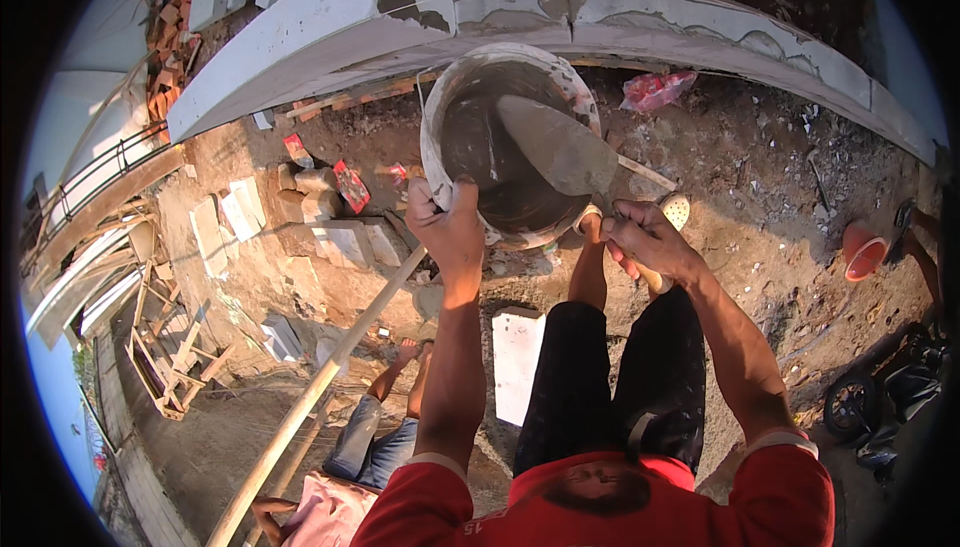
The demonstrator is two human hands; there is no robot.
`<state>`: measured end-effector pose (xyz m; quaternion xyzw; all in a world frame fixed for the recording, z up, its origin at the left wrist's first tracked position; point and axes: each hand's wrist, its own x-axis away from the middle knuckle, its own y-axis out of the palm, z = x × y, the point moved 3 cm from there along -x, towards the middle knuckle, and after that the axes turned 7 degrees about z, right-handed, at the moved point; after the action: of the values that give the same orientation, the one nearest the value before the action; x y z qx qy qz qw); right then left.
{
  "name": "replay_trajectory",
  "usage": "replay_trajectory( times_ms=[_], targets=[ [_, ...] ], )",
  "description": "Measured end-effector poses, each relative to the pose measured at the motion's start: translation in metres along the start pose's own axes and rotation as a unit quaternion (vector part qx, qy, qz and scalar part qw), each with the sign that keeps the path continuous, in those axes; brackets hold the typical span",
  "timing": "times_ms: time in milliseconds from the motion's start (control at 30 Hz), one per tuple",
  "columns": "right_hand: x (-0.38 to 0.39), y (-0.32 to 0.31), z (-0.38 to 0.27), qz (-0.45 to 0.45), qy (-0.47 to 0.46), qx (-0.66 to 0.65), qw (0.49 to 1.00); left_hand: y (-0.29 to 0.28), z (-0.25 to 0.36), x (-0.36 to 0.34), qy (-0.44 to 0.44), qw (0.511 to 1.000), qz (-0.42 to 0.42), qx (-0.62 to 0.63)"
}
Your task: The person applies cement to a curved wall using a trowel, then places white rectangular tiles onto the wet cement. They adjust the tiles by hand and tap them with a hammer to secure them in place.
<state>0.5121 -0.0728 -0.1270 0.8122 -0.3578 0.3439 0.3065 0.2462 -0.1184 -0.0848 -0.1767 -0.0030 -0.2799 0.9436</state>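
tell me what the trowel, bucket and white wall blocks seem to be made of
The trowel: blade probably steel, thin and flat, dulled by grey smears; handle likely wood, tan and smooth-looking. The bucket: probably plastic, whitish and matte, with a thick, smeared rim. The white wall blocks: perhaps lightweight concrete, pale, matte and sharp-edged, though the exact kind is unclear.

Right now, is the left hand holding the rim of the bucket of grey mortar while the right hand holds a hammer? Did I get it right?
Almost! The head view shows the right hand holding a bricklaying trowel, not a hammer. The left hand does hold the rim of the bucket of grey mortar.
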Motion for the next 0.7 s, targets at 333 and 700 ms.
replay_trajectory(
  times_ms=[333,700],
  targets=[
    [-0.045,0.063,-0.059,0.027,-0.07,-0.166,0.983,-0.016,0.017,-0.022,-0.015,0.997,0.065,-0.03],
    [-0.087,0.135,-0.145,0.332,-0.426,0.117,0.833,-0.046,-0.013,-0.033,-0.073,0.996,0.048,-0.007]
  ],
)
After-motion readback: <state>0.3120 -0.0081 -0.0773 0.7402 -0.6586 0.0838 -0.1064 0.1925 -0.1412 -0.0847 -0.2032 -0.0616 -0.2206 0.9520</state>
